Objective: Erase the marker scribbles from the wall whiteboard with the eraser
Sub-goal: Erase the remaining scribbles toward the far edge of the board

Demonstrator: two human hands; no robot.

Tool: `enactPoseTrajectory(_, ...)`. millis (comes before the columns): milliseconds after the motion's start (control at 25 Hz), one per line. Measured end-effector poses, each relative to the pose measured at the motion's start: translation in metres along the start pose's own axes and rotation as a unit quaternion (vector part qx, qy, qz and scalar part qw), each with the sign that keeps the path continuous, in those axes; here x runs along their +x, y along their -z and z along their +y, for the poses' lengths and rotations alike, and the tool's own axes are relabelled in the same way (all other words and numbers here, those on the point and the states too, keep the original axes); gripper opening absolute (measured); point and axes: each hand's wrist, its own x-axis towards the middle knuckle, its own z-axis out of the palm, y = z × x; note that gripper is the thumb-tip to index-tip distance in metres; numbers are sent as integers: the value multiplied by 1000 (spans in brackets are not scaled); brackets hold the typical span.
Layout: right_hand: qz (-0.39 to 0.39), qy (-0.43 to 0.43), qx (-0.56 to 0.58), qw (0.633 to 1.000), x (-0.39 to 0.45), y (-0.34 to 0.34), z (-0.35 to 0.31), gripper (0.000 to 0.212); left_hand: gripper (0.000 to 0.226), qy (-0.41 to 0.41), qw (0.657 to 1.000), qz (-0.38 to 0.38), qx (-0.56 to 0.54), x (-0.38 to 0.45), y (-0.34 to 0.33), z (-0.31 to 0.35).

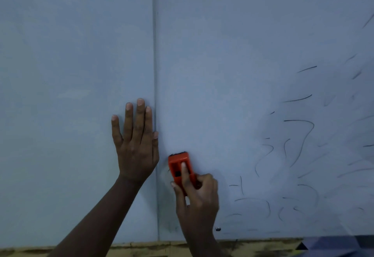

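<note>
Right hand gripping orange eraser against whiteboard, left hand flat, scribbles illegible

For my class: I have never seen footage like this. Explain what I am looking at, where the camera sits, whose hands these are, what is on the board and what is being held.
There is one picture, taken by a wide-angle camera worn on a person's head, looking forward and down at their own two bare hands. No machine is involved.

The big pale surface is a wall whiteboard, made of two panels that meet at a vertical seam. The left hand lies flat on the board beside the seam, fingers straight. The right hand grips an orange eraser, with its dark pad toward the board.

Thin black marker scribbles remain to the right of the eraser. The area around the eraser and the left panel look free of marks.
</note>
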Motion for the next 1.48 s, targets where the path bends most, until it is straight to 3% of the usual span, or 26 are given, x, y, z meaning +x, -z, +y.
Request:
enactPoseTrajectory(240,-50,99,-61,992,-16,-4,15,51,59,-9,1000,3,0,-3,1,-3)
enactPoseTrajectory(440,46,-90,-4,995,-12,21,55,58,59,-12,1000,7,-3,-11,-1,-3)
enactPoseTrajectory(640,48,-162,24,985,-56,19,78,63,59,1,1000,5,-12,-21,-3,-1)
enactPoseTrajectory(840,44,-169,63,983,-60,10,73,65,57,16,1000,5,-16,-39,-6,4)
enactPoseTrajectory(960,30,-134,54,989,-51,-4,49,53,57,19,1000,6,-18,-41,-9,3)
enactPoseTrajectory(1160,-43,13,-55,998,-57,-29,28,40,56,19,1000,8,-12,-44,-10,3)
enactPoseTrajectory(1400,-160,74,-141,974,-112,-29,62,66,57,9,1000,12,-8,-46,-9,3)
enactPoseTrajectory(1480,-147,72,-131,978,-107,-24,66,67,58,8,1000,13,-8,-46,-10,2)
